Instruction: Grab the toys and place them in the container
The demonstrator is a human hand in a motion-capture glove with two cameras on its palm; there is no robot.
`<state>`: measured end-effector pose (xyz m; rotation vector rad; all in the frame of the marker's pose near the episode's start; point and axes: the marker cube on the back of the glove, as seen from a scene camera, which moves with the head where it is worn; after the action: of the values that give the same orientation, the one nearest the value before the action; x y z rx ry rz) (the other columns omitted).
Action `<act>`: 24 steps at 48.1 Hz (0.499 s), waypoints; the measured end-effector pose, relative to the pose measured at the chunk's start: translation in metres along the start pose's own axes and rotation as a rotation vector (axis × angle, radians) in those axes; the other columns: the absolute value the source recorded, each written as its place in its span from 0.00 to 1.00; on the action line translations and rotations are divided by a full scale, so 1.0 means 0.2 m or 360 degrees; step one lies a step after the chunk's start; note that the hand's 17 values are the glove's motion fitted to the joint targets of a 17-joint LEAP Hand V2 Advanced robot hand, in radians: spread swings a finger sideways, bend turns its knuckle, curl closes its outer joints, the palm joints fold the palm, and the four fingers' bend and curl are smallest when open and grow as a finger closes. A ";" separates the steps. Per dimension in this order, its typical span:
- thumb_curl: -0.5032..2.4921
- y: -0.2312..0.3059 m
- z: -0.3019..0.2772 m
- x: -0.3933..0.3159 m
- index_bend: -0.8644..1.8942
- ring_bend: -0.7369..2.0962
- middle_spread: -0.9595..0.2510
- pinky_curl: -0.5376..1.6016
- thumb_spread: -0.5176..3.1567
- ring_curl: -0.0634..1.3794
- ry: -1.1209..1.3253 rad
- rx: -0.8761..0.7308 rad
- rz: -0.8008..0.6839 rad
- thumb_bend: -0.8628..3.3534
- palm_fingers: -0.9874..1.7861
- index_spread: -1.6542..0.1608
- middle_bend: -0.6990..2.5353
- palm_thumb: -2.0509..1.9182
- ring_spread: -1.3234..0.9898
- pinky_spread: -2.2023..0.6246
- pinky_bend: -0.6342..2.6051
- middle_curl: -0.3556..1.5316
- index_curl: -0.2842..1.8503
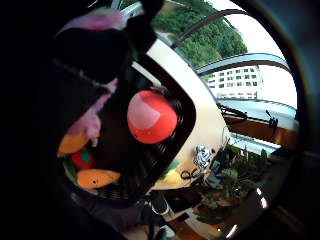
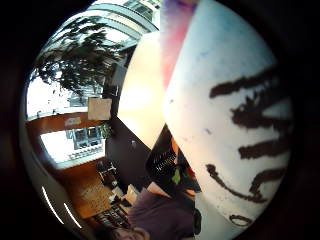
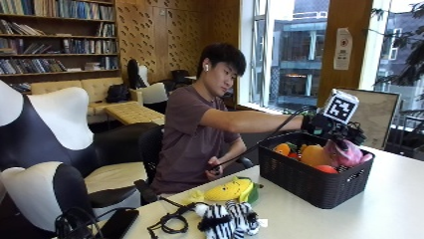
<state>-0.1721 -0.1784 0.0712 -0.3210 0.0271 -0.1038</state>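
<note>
In the outside view my gloved right hand [image 3: 324, 125] is over the far side of the black woven basket [image 3: 308, 185]. It grips a pink and white plush toy [image 3: 348, 152] that hangs just inside the rim. That toy fills the thumb side palm view as a white surface with black marks [image 2: 225, 100]. In the basket [image 1: 187, 117] lie a red ball [image 1: 151, 116], orange toys [image 1: 97, 177] and the pink plush [image 1: 92, 120]. A yellow plush [image 3: 232, 190] and a zebra plush [image 3: 225, 219] lie on the table in front of the basket.
The person's bare left hand [image 3: 215, 168] is low by the table edge. Black headphones with a cable [image 3: 169, 224] lie near the table's front corner. Cow-patterned chairs [image 3: 59, 149] stand beside the table. A framed board [image 3: 374, 117] leans behind the basket.
</note>
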 end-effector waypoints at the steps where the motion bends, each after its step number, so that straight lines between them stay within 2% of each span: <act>1: 0.44 0.00 0.02 0.00 0.48 0.59 0.60 0.54 0.35 0.53 0.0004 -0.0034 -0.0031 0.18 0.23 0.74 0.50 0.62 0.43 0.74 0.54 0.58 0.56; 2: 0.43 0.00 0.03 0.01 0.45 0.56 0.62 0.53 0.36 0.52 0.0038 -0.0050 -0.0043 0.18 0.21 0.75 0.47 0.61 0.45 0.75 0.55 0.56 0.54; 3: 0.42 -0.01 0.04 0.03 0.41 0.52 0.66 0.53 0.37 0.49 0.0104 -0.0050 -0.0024 0.18 0.13 0.76 0.42 0.59 0.47 0.76 0.57 0.53 0.52; 5: 0.40 -0.02 0.06 0.10 0.36 0.47 0.70 0.52 0.39 0.45 0.0275 -0.0011 0.0087 0.18 0.11 0.77 0.37 0.57 0.49 0.77 0.58 0.50 0.48; 7: 0.39 -0.03 0.05 0.14 0.34 0.43 0.73 0.51 0.40 0.42 0.0329 0.0051 0.0159 0.18 0.13 0.78 0.33 0.55 0.51 0.78 0.57 0.48 0.45; 10: 0.37 -0.01 0.03 0.09 0.32 0.39 0.77 0.51 0.42 0.39 0.0080 0.0118 0.0033 0.19 0.16 0.79 0.29 0.53 0.54 0.79 0.56 0.45 0.41; 17: 0.34 0.14 -0.08 0.20 0.31 0.35 0.80 0.48 0.44 0.35 -0.0230 0.0200 -0.0109 0.19 0.21 0.80 0.26 0.51 0.57 0.80 0.52 0.42 0.34; 22: 0.32 0.25 -0.11 0.45 0.32 0.34 0.81 0.47 0.46 0.33 0.0114 0.0226 0.0009 0.20 0.22 0.81 0.25 0.51 0.58 0.81 0.51 0.40 0.30; 24: 0.32 0.31 -0.14 0.51 0.32 0.33 0.81 0.46 0.46 0.33 0.0066 0.0237 0.0026 0.20 0.23 0.81 0.25 0.51 0.58 0.81 0.50 0.39 0.29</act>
<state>-0.0649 -0.1391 0.0244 -0.1701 0.0626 -0.0956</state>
